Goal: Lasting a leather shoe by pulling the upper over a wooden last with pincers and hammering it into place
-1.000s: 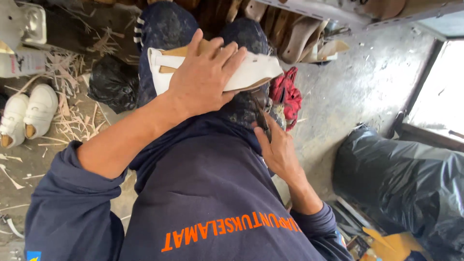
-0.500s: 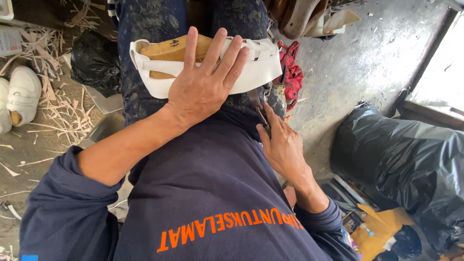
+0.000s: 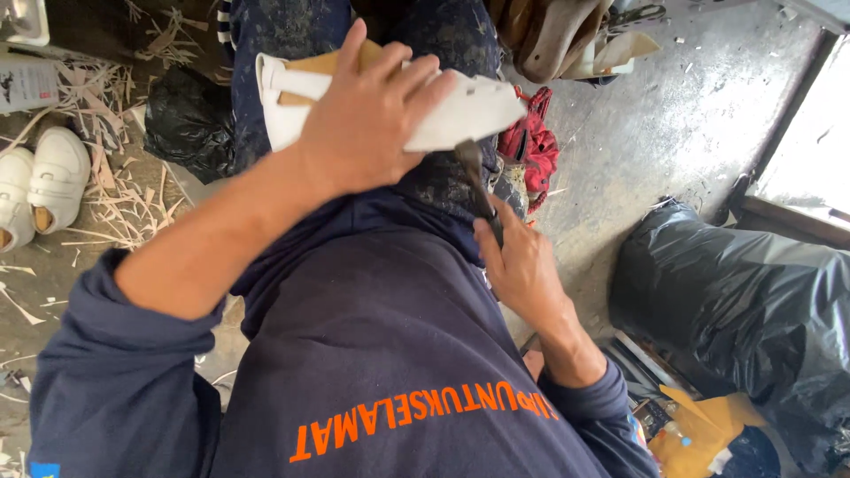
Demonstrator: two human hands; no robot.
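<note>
My left hand [image 3: 372,124] lies spread over a white shoe upper on a tan wooden last [image 3: 460,111], pressing it down on my lap. My right hand [image 3: 518,261] grips a dark metal tool [image 3: 474,177] whose tip reaches up to the lower edge of the white upper. I wear a dark blue sweatshirt with orange lettering and speckled dark trousers.
A pair of white shoes [image 3: 40,186] sits on the floor at the left among wood shavings [image 3: 115,190]. A small black bag [image 3: 186,124] lies beside my leg. A red tool [image 3: 531,146] rests near my knee. A large black plastic bag [image 3: 735,310] fills the right.
My right hand has taken hold of the dark tool and raised it to the edge of the white upper. The shoe has tilted under my left hand.
</note>
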